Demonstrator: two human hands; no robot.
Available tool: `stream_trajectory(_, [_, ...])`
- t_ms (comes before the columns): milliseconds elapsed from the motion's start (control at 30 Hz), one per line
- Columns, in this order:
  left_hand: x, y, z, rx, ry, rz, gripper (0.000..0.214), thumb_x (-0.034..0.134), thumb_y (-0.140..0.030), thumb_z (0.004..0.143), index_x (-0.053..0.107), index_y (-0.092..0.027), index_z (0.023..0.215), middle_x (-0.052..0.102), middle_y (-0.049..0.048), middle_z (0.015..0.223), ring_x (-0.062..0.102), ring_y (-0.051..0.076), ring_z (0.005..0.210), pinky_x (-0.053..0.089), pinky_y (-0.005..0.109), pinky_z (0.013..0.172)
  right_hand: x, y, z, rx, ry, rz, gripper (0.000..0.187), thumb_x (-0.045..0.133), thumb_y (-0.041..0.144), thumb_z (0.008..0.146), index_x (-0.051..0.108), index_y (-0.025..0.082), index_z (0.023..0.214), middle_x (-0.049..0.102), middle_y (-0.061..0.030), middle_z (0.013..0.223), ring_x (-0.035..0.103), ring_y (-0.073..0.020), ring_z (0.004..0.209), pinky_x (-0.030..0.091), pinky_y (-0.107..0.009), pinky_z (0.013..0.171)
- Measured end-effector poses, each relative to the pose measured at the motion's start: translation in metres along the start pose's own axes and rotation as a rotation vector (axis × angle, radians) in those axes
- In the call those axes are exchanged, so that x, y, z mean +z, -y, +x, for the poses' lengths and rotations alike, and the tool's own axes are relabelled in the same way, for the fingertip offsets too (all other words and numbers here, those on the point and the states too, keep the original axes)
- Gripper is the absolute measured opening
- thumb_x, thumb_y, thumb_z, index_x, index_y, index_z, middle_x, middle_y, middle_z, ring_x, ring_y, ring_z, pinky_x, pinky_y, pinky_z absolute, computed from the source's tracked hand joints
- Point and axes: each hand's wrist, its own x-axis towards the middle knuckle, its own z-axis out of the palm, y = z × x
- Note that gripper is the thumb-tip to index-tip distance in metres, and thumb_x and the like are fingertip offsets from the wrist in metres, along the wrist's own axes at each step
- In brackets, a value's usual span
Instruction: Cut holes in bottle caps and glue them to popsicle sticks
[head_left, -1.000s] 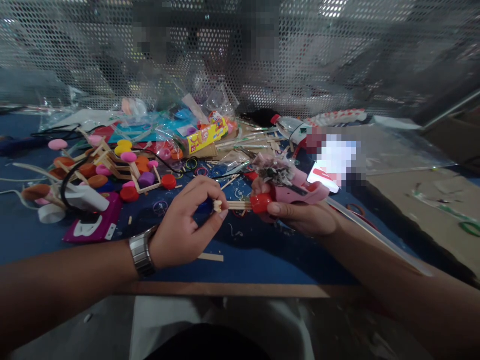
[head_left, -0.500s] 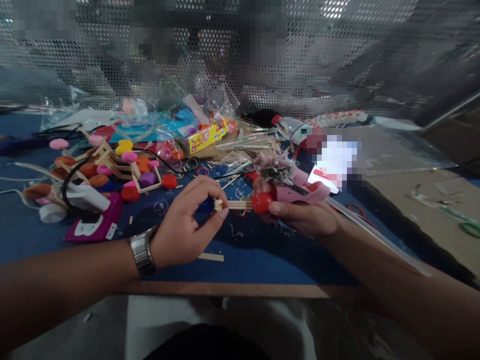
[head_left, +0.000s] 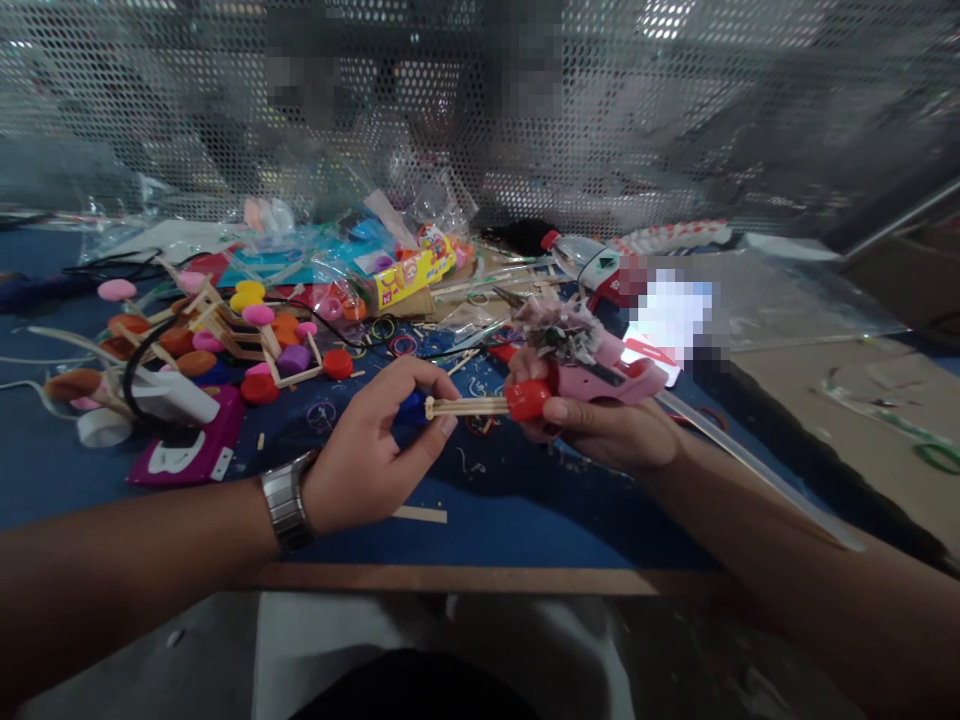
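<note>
My right hand (head_left: 600, 425) is closed around a pink glue gun (head_left: 600, 372), holding it together with a red bottle cap (head_left: 529, 399). Thin wooden sticks (head_left: 472, 407) run leftward out of the cap as a narrow bundle. Stringy grey and whitish residue (head_left: 562, 332) clings to the glue gun's front. A long translucent glue stick (head_left: 742, 460) trails from its rear along my right forearm. My left hand (head_left: 382, 440), with a metal watch above it, curves around the free end of the bundle. Its thumb and forefinger are apart; whether they touch the sticks is unclear.
Left stands a wooden-stick model (head_left: 240, 335) with colored discs and caps. Before it is a magenta power strip (head_left: 191, 445) with a white plug. Behind are a yellow packet (head_left: 415, 277), a plastic bottle (head_left: 577, 255) and a lit phone (head_left: 664, 320). Perforated metal (head_left: 450, 130) closes the back.
My left thumb and forefinger have opened from a pinch at the sticks' end, exposing more of the bundle. My right hand with the glue gun and cap has shifted very slightly right.
</note>
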Motion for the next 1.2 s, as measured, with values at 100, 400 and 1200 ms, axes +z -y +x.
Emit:
stream_trajectory(100, [0.0003,-0.0004,0.0000,-0.025,0.008,-0.006,0.013,0.060,-0.009,0.091,0.058,-0.018,0.100,0.064,0.0027,0.095,0.061,0.015,0.088,0.051,0.028,0.083,0.0001,-0.0006,0.0012,-0.027,0.020,0.011,0.036,0.086,0.040,0.075,0.058,0.025,0.091,0.050,0.0006,0.086,0.048,-0.0132,0.063,0.037,-0.029,0.051])
stream_trajectory(400, [-0.0002,-0.0009,-0.0011,-0.075,0.030,-0.002,0.008,0.060,-0.013,0.094,0.060,-0.018,0.099,0.066,0.0018,0.093,0.064,0.014,0.086,0.052,0.026,0.081,-0.0035,-0.0042,0.0036,-0.069,0.033,0.001,0.037,0.087,0.038,0.074,0.057,0.024,0.090,0.051,0.0010,0.086,0.049,-0.0121,0.061,0.039,-0.027,0.049])
stream_trajectory(1200, [-0.0014,-0.0024,-0.0011,-0.090,0.037,-0.004,0.009,0.060,-0.012,0.093,0.059,-0.018,0.099,0.065,0.0007,0.091,0.063,0.013,0.085,0.053,0.025,0.080,-0.0039,-0.0041,0.0035,-0.080,0.019,0.009,0.049,0.090,0.033,0.070,0.056,0.030,0.105,0.051,0.0022,0.093,0.049,-0.0115,0.063,0.042,-0.025,0.049])
